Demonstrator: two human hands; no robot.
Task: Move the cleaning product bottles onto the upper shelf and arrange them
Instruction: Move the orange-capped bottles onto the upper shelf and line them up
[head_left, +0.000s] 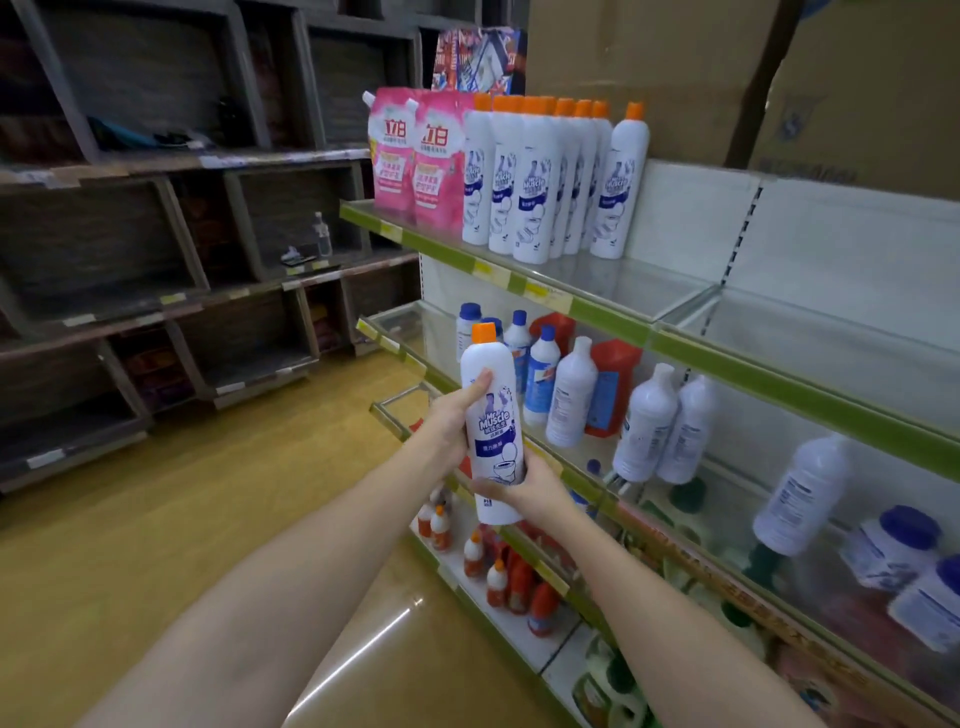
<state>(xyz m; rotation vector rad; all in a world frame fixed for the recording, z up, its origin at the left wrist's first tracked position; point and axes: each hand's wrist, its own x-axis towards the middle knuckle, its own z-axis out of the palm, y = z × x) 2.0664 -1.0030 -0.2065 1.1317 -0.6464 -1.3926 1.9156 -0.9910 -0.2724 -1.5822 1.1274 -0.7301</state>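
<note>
Both hands are on one bottle (492, 415), a tall, smooth white plastic cylinder with a rounded shoulder and an orange cap, held upright out in front of the shelving. The left hand (453, 415) wraps its side, thumb pressed flat along the glossy upper body. The right hand (530, 491) curls around the lower part, cupping it near the base. So that's a firm two-handed grip, bottle in mid-air, level with the middle shelf (587, 457).

Up top, the upper shelf (550, 296) has a green front lip with yellow price tags. A tight row of matching bottles (535, 176) stands upright on it, orange caps lined up, with one more (621, 182) standing just apart at the right end. Soft pink pouches (415, 156) sit to their left. To the right of that last bottle the shelf runs open and bare, pale and slightly shiny, back to a white panel.

Below, blue-capped bottles (540, 374) and a red jug (613, 384) crowd the middle shelf, several leaning. The floor (156, 519) to the left is glossy yellow.
</note>
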